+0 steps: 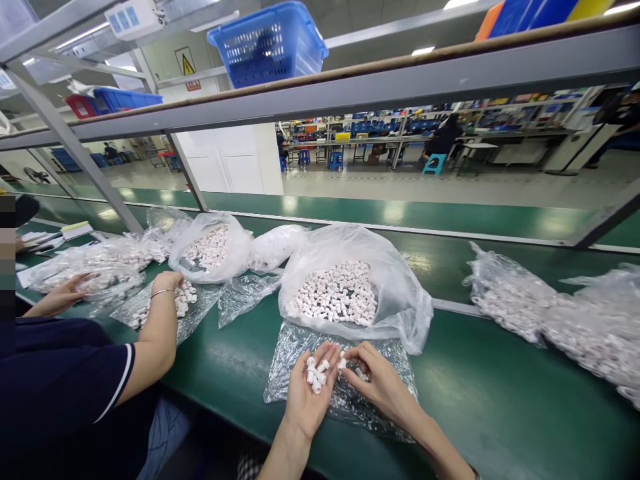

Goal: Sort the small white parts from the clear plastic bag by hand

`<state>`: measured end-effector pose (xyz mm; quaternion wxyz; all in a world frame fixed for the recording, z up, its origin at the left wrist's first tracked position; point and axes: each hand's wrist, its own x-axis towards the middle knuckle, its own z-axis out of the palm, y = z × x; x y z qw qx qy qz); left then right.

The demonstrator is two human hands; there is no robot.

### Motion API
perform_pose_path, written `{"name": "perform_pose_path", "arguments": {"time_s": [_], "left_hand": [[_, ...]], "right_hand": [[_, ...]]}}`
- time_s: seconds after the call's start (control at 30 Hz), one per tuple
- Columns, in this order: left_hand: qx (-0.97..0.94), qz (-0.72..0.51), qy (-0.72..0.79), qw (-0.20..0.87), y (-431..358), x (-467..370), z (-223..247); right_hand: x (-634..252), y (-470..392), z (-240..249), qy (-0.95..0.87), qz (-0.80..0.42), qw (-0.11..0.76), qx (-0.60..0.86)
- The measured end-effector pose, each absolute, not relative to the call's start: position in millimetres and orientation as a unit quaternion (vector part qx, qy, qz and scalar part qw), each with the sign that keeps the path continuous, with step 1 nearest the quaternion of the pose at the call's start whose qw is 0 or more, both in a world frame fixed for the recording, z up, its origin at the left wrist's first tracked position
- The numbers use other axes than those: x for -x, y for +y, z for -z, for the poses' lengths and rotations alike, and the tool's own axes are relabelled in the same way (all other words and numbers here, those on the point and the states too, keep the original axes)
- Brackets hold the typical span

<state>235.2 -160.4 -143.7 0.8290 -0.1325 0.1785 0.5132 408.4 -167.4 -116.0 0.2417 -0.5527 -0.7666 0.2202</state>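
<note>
My left hand (306,403) lies palm up, cupping several small white plastic tube fittings (317,375). Beside its fingertips, my right hand (383,383) has thumb and forefinger around another white fitting (343,364). Under both hands a clear plastic bag (285,363) lies flat on the green table (480,393); a few more white pieces show beneath my right fingers, partly hidden. Just beyond stands a large, wide-open translucent bag (395,280) with a heap of the same fittings (340,290) inside.
At left a co-worker's arm (160,327) reaches over white pieces on another clear bag. A second open bag (235,250) stands behind. Filled bags (515,303) lie at right. Overhead runs a shelf (350,100) with a blue basket (270,47).
</note>
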Motion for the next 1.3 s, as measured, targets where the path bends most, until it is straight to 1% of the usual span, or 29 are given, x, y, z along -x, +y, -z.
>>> {"name": "perform_pose_path", "arguments": {"time_s": [0.13,0.27,0.4,0.5,0.63,0.8,0.9,1.03,1.13,1.23,1.3], "left_hand": [[0.135,-0.551,0.183,0.803,-159,-231,143],[0.131,-0.517,0.177,0.827,-162,-237,143],[0.117,-0.482,0.157,0.854,-166,-245,143],[0.119,-0.47,0.152,0.861,-167,-247,144],[0.123,-0.491,0.189,0.841,-165,-242,145],[0.14,-0.539,0.256,0.79,-159,-231,148],[0.13,-0.519,0.25,0.807,-157,-228,151],[0.078,-0.472,0.184,0.859,-161,-230,159],[-0.011,-0.438,0.178,0.881,-166,-237,165],[-0.125,-0.383,0.176,0.898,-172,-245,170],[-0.185,-0.348,0.197,0.898,-175,-250,171]], "right_hand": [[-414,-164,123,-0.754,-0.194,0.232,0.583],[-406,-166,127,-0.772,-0.173,0.254,0.556],[-397,-170,128,-0.802,-0.157,0.244,0.522],[-396,-172,128,-0.804,-0.178,0.242,0.513],[-402,-169,127,-0.775,-0.227,0.273,0.522],[-418,-161,132,-0.745,-0.217,0.297,0.557],[-425,-159,137,-0.738,-0.216,0.287,0.571],[-431,-157,142,-0.735,-0.205,0.28,0.583],[-432,-158,140,-0.726,-0.216,0.298,0.581],[-428,-161,130,-0.726,-0.278,0.314,0.545],[-423,-165,121,-0.736,-0.33,0.299,0.509]]}}
